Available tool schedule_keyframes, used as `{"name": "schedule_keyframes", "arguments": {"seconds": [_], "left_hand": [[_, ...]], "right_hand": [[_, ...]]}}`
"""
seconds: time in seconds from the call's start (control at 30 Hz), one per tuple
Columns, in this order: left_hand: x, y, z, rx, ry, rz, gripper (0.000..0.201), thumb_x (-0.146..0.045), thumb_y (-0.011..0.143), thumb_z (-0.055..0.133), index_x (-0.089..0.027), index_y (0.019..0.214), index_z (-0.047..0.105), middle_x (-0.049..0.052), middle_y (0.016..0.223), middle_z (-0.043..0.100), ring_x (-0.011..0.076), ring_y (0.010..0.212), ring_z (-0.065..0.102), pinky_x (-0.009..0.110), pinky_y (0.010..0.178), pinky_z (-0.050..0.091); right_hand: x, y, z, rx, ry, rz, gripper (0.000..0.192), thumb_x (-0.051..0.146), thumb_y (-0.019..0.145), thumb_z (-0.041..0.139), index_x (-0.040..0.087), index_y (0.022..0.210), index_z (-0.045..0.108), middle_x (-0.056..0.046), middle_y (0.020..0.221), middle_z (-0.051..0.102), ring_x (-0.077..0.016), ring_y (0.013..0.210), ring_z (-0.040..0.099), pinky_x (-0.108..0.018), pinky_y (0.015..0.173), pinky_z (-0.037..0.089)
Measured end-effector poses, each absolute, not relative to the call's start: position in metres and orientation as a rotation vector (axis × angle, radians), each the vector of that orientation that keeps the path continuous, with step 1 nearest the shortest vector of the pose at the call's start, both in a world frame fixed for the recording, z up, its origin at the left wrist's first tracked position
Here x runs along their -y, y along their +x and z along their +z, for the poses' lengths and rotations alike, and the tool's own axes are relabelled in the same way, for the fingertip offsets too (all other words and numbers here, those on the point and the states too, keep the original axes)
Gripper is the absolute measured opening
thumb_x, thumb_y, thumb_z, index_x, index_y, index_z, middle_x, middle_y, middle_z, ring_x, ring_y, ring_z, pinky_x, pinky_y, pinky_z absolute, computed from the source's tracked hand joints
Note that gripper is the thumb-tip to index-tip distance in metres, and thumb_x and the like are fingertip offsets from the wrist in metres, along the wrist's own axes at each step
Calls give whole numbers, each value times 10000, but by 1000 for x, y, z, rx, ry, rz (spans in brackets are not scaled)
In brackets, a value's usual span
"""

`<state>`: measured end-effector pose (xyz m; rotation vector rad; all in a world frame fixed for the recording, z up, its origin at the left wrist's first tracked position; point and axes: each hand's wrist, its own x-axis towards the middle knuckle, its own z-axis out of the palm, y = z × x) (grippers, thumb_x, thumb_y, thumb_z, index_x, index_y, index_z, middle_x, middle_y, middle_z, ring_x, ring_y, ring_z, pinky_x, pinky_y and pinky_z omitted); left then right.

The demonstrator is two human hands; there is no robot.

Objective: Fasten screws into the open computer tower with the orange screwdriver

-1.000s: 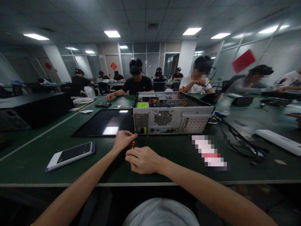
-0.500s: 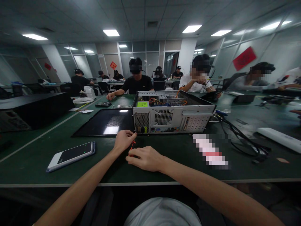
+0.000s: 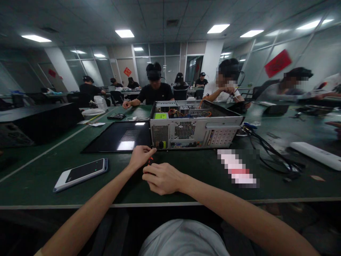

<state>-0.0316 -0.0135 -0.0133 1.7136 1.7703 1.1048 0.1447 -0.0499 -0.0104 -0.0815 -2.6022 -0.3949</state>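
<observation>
On the green table [image 3: 80, 170], an opened computer case [image 3: 197, 133] lies on its side, its rear panel towards me and wires showing inside. A slim orange-and-black screwdriver [image 3: 150, 161] shows between my hands, just in front of the case's lower left corner. My right hand [image 3: 162, 177] is closed around its lower end, which the fingers mostly hide. At the other end my left hand [image 3: 140, 156] is pinched, thumb and forefinger together, near the case's bottom edge. What those fingertips hold is too small to make out. A glossy black side panel [image 3: 106, 137] lies left of the case.
At my left lies a white device with a dark screen [image 3: 85, 170]. Black cables [image 3: 271, 156] and a white power strip [image 3: 317, 154] are on the right. Another black case [image 3: 39, 122] stands far left. Co-workers sit across the table.
The view has tilted slightly, so the table and case sit a little higher. My right fingers have shifted slightly around the screwdriver; my left hand keeps its pinch near the case.
</observation>
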Motion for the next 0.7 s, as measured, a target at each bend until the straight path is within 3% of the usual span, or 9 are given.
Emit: {"name": "schedule_keyframes", "arguments": {"seconds": [0.1, 0.23, 0.43, 0.7], "left_hand": [[13, -32, -13, -1772, 1701, 1080, 423, -538, 767, 628, -129, 729, 726, 50, 583, 681, 167, 534, 598, 244, 491, 378], [14, -31, -10, -1788, 1779, 1075, 389, -495, 796, 610, -135, 700, 722, 57, 589, 686, 171, 556, 611, 245, 510, 382], [16, -31, -8, -1890, 1938, 1004, 406, -488, 838, 565, -146, 715, 746, 56, 572, 680, 176, 547, 612, 257, 535, 367], [12, -31, -10, -1826, 1822, 1052, 365, -450, 824, 584, -147, 689, 735, 44, 571, 660, 163, 549, 594, 238, 508, 360]], "right_hand": [[48, 144, -12, 2591, -74, -431, 225, 303, 1009, 449, 166, 1049, 622, -69, 1103, 631, -141, 834, 563, -253, 615, 407], [46, 145, -15, 2538, -147, -461, 248, 262, 1020, 424, 201, 1215, 564, -73, 1135, 607, -137, 883, 579, -232, 606, 397], [43, 147, -15, 2489, -97, -466, 274, 358, 1030, 432, 169, 983, 625, -57, 976, 645, -127, 809, 597, -227, 623, 413], [48, 149, -10, 2599, -51, -445, 280, 197, 976, 445, 135, 1222, 561, -68, 1187, 650, -121, 800, 617, -253, 612, 427]]}}
